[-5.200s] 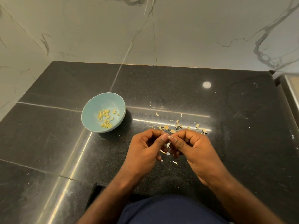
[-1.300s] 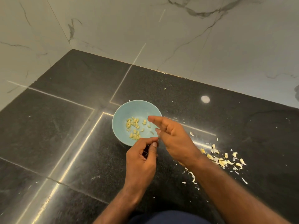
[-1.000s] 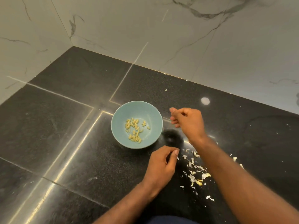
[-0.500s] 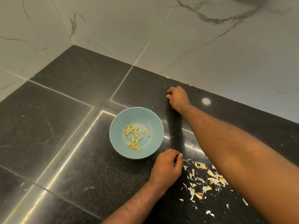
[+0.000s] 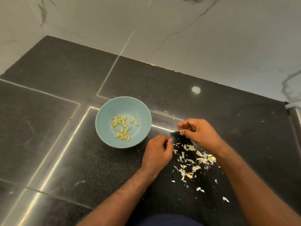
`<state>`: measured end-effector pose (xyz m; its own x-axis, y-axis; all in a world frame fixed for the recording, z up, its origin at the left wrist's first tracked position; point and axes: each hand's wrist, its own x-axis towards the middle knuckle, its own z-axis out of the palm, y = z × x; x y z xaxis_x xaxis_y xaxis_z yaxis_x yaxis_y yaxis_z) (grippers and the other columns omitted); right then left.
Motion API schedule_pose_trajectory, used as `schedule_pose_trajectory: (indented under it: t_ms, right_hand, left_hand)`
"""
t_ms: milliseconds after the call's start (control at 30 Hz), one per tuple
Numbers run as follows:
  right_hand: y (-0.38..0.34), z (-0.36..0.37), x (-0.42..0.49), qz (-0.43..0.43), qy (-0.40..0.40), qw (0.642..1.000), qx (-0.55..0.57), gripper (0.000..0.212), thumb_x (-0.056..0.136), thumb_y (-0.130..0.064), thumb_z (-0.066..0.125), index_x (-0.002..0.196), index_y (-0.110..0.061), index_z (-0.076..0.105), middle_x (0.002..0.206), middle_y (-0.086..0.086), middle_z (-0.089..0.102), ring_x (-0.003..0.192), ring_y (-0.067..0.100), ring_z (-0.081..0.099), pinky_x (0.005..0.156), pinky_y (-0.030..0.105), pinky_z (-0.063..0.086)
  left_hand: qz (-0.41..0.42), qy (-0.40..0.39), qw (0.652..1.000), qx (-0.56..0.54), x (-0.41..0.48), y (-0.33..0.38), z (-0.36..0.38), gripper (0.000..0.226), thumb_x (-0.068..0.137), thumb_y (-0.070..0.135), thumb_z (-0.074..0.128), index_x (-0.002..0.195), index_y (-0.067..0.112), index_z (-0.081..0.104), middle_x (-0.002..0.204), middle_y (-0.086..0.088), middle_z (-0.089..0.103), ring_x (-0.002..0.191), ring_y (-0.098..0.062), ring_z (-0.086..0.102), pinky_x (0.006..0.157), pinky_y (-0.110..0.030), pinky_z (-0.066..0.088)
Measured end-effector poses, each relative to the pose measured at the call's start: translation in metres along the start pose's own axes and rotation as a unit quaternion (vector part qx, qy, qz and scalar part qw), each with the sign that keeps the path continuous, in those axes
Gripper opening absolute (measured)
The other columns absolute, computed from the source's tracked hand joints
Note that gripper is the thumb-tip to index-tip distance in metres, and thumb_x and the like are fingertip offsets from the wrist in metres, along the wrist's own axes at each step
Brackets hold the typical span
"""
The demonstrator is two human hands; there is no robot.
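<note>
A light blue bowl point(image 5: 123, 122) holding several pale peeled seeds point(image 5: 122, 128) stands on the black stone counter point(image 5: 65, 144). My left hand point(image 5: 157, 152) hovers just right of the bowl with its fingers curled and thumb against the forefinger; nothing shows inside it. My right hand point(image 5: 197, 132) is a little farther right and back. Its fingertips are pinched together on a tiny pale bit that is barely visible. A scatter of pale shell scraps point(image 5: 193, 162) lies on the counter between and below my hands.
White marble wall tiles point(image 5: 162, 30) close off the counter at the back and left. A round light reflection point(image 5: 196, 90) shines on the stone. The counter's right edge point(image 5: 293, 111) meets a lighter surface. Dark blue clothing point(image 5: 166, 221) shows at the bottom.
My right hand reached out to a speck on the far counter, then drew back toward my left hand with its fingertips pinched. My left hand lifted slightly off the shell pile.
</note>
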<state>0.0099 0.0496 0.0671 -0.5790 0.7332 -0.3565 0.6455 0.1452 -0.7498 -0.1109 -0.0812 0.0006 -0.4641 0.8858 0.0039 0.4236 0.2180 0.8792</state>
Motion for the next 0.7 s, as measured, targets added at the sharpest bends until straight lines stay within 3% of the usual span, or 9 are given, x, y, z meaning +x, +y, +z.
schedule_pose_trajectory:
  t_ms: [133, 200, 300, 467, 567, 700]
  right_hand:
    - [0.017, 0.001, -0.029, 0.012, 0.147, 0.984, 0.095, 0.022, 0.099, -0.006, 0.055, 0.112, -0.02, 0.069, 0.096, -0.002, 0.074, 0.079, 0.007, 0.07, 0.067, 0.018, 0.055]
    - [0.025, 0.007, -0.042, 0.033, 0.22, 0.962, 0.16, 0.027, 0.098, 0.004, 0.048, 0.104, -0.013, 0.069, 0.095, 0.005, 0.073, 0.076, 0.012, 0.069, 0.067, 0.024, 0.058]
    - [0.036, 0.02, -0.062, 0.059, 0.255, 0.949, 0.174, 0.027, 0.095, 0.004, 0.049, 0.094, -0.014, 0.069, 0.09, 0.004, 0.072, 0.08, 0.016, 0.069, 0.07, 0.026, 0.056]
    - [0.043, 0.031, -0.075, 0.026, 0.196, 0.979, -0.048, 0.008, 0.094, -0.023, 0.067, 0.087, -0.027, 0.071, 0.083, -0.012, 0.067, 0.074, 0.001, 0.061, 0.067, 0.014, 0.046]
    - [0.043, 0.042, -0.064, 0.013, 0.188, 0.969, -0.157, 0.007, 0.093, -0.028, 0.068, 0.089, -0.025, 0.074, 0.087, -0.01, 0.065, 0.076, 0.004, 0.059, 0.072, 0.025, 0.05]
    - [0.037, 0.053, -0.052, 0.031, 0.187, 0.959, -0.211, 0.012, 0.094, -0.032, 0.066, 0.091, -0.022, 0.073, 0.088, -0.005, 0.065, 0.08, 0.012, 0.06, 0.075, 0.034, 0.053]
  left_hand:
    - [-0.007, 0.007, 0.999, -0.043, -0.001, -0.001, 0.0, 0.005, 0.095, 0.015, 0.061, 0.097, 0.018, 0.064, 0.068, 0.009, 0.059, 0.058, -0.006, 0.055, 0.058, -0.021, 0.048]
    - [-0.014, 0.006, 0.998, -0.055, -0.002, 0.0, -0.001, 0.008, 0.096, 0.013, 0.06, 0.102, 0.018, 0.062, 0.068, 0.006, 0.06, 0.058, -0.007, 0.056, 0.059, -0.025, 0.052]
    - [-0.009, 0.004, 0.999, -0.046, -0.002, -0.001, -0.002, 0.009, 0.095, 0.011, 0.059, 0.101, 0.017, 0.064, 0.07, 0.007, 0.06, 0.061, -0.007, 0.057, 0.062, -0.03, 0.054]
    - [0.025, -0.007, 1.0, -0.014, -0.004, -0.002, -0.001, 0.009, 0.093, 0.011, 0.061, 0.097, 0.015, 0.067, 0.072, 0.009, 0.062, 0.063, -0.008, 0.056, 0.062, -0.03, 0.052]
    - [0.03, -0.007, 0.999, -0.009, -0.004, -0.001, 0.0, 0.006, 0.093, 0.012, 0.061, 0.095, 0.013, 0.067, 0.071, 0.009, 0.061, 0.064, -0.011, 0.057, 0.062, -0.034, 0.052]
    - [0.028, -0.004, 1.0, -0.008, -0.005, -0.001, -0.001, 0.007, 0.093, 0.011, 0.061, 0.094, 0.014, 0.067, 0.071, 0.009, 0.062, 0.064, -0.009, 0.057, 0.061, -0.031, 0.051]
